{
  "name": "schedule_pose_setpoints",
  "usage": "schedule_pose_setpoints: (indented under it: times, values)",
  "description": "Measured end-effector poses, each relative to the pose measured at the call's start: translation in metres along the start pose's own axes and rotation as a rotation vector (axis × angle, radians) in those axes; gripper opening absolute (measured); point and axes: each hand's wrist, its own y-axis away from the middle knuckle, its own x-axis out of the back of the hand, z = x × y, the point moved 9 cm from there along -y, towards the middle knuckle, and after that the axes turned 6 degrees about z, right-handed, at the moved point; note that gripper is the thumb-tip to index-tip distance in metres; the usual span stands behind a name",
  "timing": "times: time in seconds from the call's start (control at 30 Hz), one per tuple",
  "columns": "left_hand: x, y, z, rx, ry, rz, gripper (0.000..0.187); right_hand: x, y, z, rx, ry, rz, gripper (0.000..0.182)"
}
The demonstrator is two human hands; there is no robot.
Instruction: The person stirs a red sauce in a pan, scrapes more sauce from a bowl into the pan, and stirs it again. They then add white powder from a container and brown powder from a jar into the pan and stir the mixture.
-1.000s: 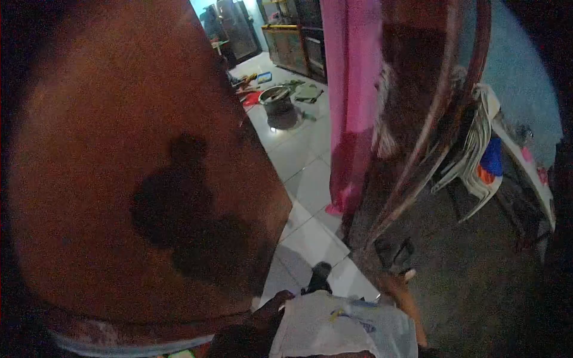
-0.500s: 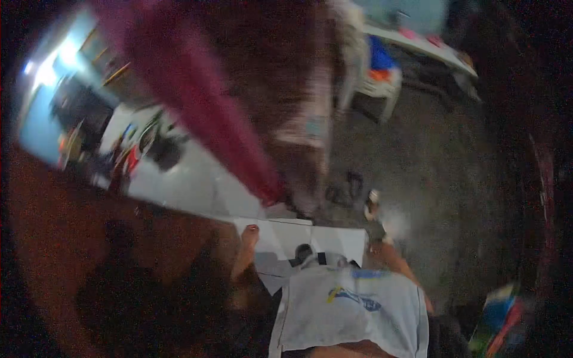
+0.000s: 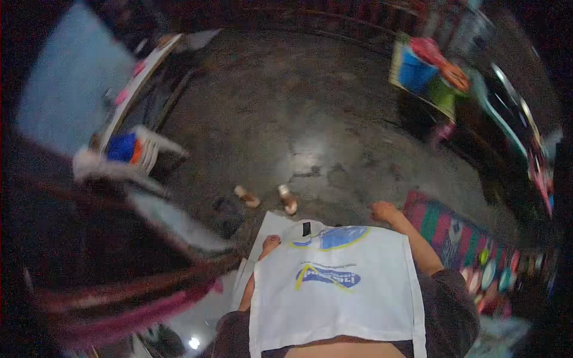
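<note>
I look down my own front at a white shirt [image 3: 337, 292] with a blue and yellow print. My left hand [image 3: 270, 243] hangs small and blurred at the shirt's left edge, over a pale floor tile [image 3: 271, 224]. My right hand [image 3: 384, 210] reaches out to the right above the dark concrete floor [image 3: 310, 119], close to a striped mat [image 3: 444, 230]. Neither hand visibly holds anything, and the fingers are too blurred to read. A small black clip [image 3: 306, 228] sits at the top of the shirt.
A pair of sandals [image 3: 246, 196] [image 3: 289, 200] lies on the concrete ahead. White plastic chairs [image 3: 140, 152] stand at the left by a pale blue wall [image 3: 65, 89]. Blurred pink cloth [image 3: 119, 316] crosses the lower left. Colourful goods [image 3: 430, 71] crowd the upper right.
The view has swung right, away from the tiled room and brown surface, onto the concrete floor. Chairs shifted to the left; the mat and colourful goods came into view.
</note>
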Motion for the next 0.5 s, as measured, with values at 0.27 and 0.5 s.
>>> schedule_pose_setpoints:
  times: [0.27, 0.5]
  values:
    - [-0.069, -0.087, 0.268, -0.431, -0.278, -0.4, 0.033, 0.074, 0.093, 0.106, -0.303, -0.592, 0.499, 0.039]
    - [-0.266, -0.205, 0.372, -0.056, -0.195, -1.027, 0.032, 0.185, 0.079, 0.218, -0.149, -0.754, 0.99, 0.029]
